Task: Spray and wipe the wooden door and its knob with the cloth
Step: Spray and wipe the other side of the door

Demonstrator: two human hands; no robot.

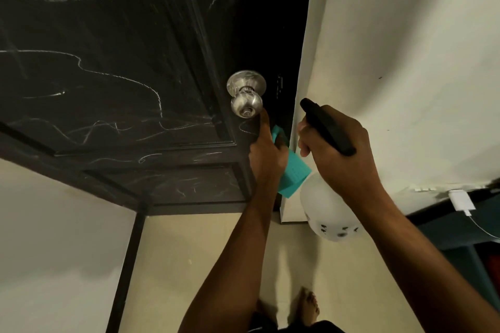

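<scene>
The dark wooden door point(113, 67) fills the upper left, streaked with white scribble marks. Its round silver knob point(246, 103) sticks out near the door's right edge. My left hand point(266, 154) grips a folded teal cloth point(293, 174) just below the knob, with one finger stretched up to touch the knob's underside. My right hand point(338, 149) holds a white spray bottle point(328, 211) by its black trigger head point(326, 126), right of the cloth, nozzle pointing toward the door edge.
A cream wall point(405, 62) stands right of the door. A white charger point(461, 200) with its cable sits on a dark ledge at the right. A black post point(130, 259) runs down the lower left. My bare foot point(309, 305) is on the beige floor.
</scene>
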